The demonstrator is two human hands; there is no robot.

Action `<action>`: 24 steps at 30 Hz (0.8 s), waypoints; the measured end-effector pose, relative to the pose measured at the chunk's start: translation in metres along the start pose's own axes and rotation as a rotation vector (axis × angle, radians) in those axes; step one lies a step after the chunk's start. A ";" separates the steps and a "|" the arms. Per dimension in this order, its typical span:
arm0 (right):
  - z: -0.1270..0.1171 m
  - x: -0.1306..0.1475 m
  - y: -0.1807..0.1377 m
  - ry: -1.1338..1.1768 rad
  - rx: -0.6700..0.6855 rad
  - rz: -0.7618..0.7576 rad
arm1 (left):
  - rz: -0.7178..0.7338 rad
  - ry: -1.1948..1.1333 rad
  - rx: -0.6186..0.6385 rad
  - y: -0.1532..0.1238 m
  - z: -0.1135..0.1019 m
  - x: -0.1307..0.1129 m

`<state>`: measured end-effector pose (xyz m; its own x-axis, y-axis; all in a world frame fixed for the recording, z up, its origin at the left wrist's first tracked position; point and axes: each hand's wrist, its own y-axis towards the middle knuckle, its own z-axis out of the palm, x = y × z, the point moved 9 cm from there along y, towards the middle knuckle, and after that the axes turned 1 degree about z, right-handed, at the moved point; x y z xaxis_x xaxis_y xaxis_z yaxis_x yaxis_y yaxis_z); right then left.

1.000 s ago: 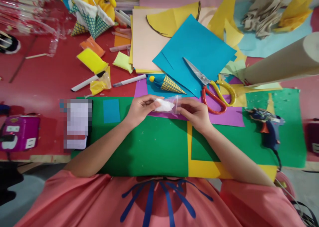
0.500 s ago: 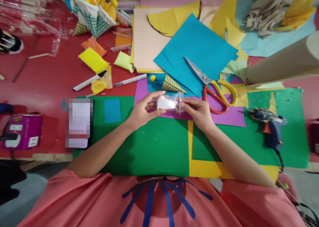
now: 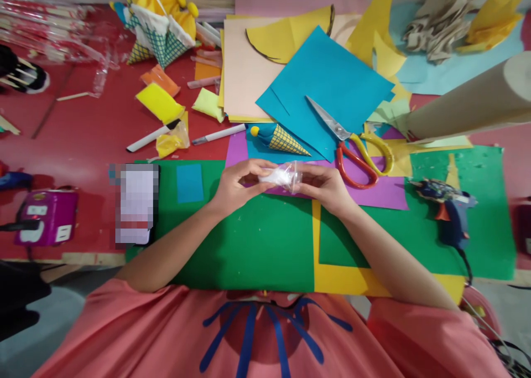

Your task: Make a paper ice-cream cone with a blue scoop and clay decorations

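Between my two hands is a small clear plastic packet (image 3: 282,176) with a soft white lump inside, likely modelling clay. My left hand (image 3: 238,184) pinches its left end between thumb and fingers. At the packet's clear right end, my right hand (image 3: 326,187) grips the plastic. Just beyond lies a small paper cone (image 3: 288,141) with a yellow grid pattern, a blue top and a yellow ball at its tip. Scissors (image 3: 342,134) with one red and one yellow handle rest open to the right of it, on blue paper (image 3: 319,79).
Green sheets (image 3: 249,250) cover the table in front of me. A phone (image 3: 139,203) lies left, beside a purple power block (image 3: 47,217). On the right are a glue gun (image 3: 452,212) and a large paper roll (image 3: 468,98). Yellow clay packets (image 3: 160,102) and markers (image 3: 219,134) lie behind.
My fingers have closed in more on the white packet, which now shows less between them. My right hand has shifted slightly left. The view has moved a little.
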<state>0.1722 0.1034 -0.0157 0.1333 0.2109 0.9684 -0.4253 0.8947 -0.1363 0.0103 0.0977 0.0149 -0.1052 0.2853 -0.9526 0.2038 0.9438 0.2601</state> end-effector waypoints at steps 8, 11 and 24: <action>0.001 0.004 -0.004 -0.176 -0.003 -0.095 | -0.153 -0.103 0.057 0.000 0.007 0.014; 0.000 0.008 -0.006 -0.276 -0.029 -0.157 | -0.063 -0.063 0.039 0.002 0.005 0.007; 0.004 0.016 -0.012 -0.357 -0.025 -0.213 | -0.094 -0.209 -0.005 0.001 0.006 0.003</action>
<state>0.1755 0.0945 0.0023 -0.1046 -0.1252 0.9866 -0.3991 0.9139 0.0737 0.0159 0.0982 0.0111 0.0808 0.1560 -0.9845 0.1979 0.9655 0.1692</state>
